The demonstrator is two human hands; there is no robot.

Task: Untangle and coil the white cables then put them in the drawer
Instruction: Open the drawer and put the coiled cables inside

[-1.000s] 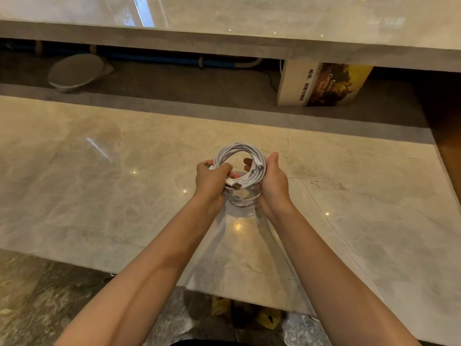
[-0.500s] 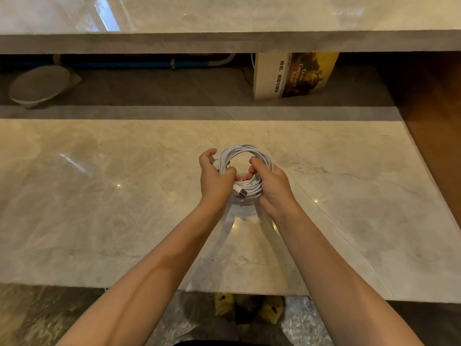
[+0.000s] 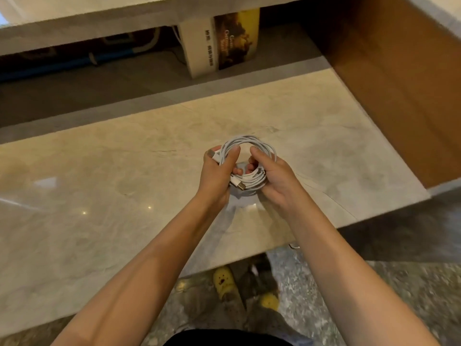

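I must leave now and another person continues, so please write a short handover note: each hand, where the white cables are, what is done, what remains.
Left hand: grips the left side of the white cable coil, thumb across the strands.
Right hand: grips its right side, fingers curled round it.
Coil: over the marble table, USB plug sticking out on the near side.
Done: cables wound into one round bundle.
Left: place it in the drawer; I see none clearly, only a brown panel at right.

Marble tabletop [image 3: 99,196], poss. a book [image 3: 224,38] at back, yellow slippers [image 3: 223,280]
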